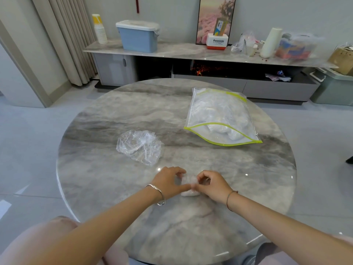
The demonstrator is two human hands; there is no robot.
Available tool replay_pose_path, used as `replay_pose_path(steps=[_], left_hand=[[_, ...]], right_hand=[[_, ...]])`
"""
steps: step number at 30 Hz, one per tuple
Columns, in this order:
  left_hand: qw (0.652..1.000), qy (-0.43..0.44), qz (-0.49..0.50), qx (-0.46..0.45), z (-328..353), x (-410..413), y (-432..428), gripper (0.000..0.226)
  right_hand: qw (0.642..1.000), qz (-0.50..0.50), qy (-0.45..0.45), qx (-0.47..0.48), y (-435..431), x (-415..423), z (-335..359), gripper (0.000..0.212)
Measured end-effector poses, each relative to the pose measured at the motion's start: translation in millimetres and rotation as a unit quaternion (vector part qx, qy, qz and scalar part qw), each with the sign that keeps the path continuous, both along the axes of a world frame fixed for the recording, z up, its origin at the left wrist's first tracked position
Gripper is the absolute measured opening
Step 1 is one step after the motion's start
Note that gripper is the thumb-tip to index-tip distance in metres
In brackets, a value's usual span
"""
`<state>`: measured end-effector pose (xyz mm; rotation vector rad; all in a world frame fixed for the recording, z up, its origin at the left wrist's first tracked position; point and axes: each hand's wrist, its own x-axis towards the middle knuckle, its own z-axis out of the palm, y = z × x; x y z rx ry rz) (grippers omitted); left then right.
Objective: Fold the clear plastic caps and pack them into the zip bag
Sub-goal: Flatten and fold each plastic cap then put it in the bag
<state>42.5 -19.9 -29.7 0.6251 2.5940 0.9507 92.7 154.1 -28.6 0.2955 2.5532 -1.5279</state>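
Two hands on the round marble table [95, 178]: left hand [168, 183] and right hand [212, 185] both pinch one small folded cap [188, 181] with curled fingers. One loose, crumpled cap [139, 146] lies just beyond. One zip bag [219, 115], mouth gaping, holds several folded caps; can't count them.

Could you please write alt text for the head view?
The left hand and right hand pinch a folded cap on a round marble table. A loose cap lies beyond, left; an open zip bag holding caps lies beyond, right.
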Motion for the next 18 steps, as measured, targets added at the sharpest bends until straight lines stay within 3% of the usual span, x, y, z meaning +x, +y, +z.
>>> replay_pose_path(steps=[3, 7, 10, 13, 16, 18], left_hand=[[0.988, -0.073, 0.041, 0.132, 10.2, -4.3, 2.3, 0.017], [0.961, -0.125, 0.08, 0.235, 24.6, -7.4, 7.1, 0.011], [0.957, -0.103, 0.082, 0.259, 30.3, -9.6, 13.9, 0.01], [0.959, -0.076, 0.065, 0.267, 34.6, -17.6, 21.5, 0.009], [0.963, -0.043, 0.047, 0.26, 41.2, -35.5, 30.3, 0.008], [0.963, -0.03, 0.075, 0.256, 40.9, -54.1, 37.2, 0.022]], right_hand=[[0.994, -0.028, -0.04, -0.102, -1.4, -0.5, 13.9, 0.024], [0.978, -0.037, -0.061, -0.198, 1.7, -1.2, 33.8, 0.023], [0.968, -0.036, -0.053, -0.241, 6.3, -4.0, 43.5, 0.023], [0.971, -0.04, -0.025, -0.235, 11.8, -8.8, 45.9, 0.021], [0.985, -0.077, 0.059, -0.146, 23.2, -21.3, 41.6, 0.022], [0.983, -0.098, 0.13, -0.086, 36.9, -34.0, 37.2, 0.024]])
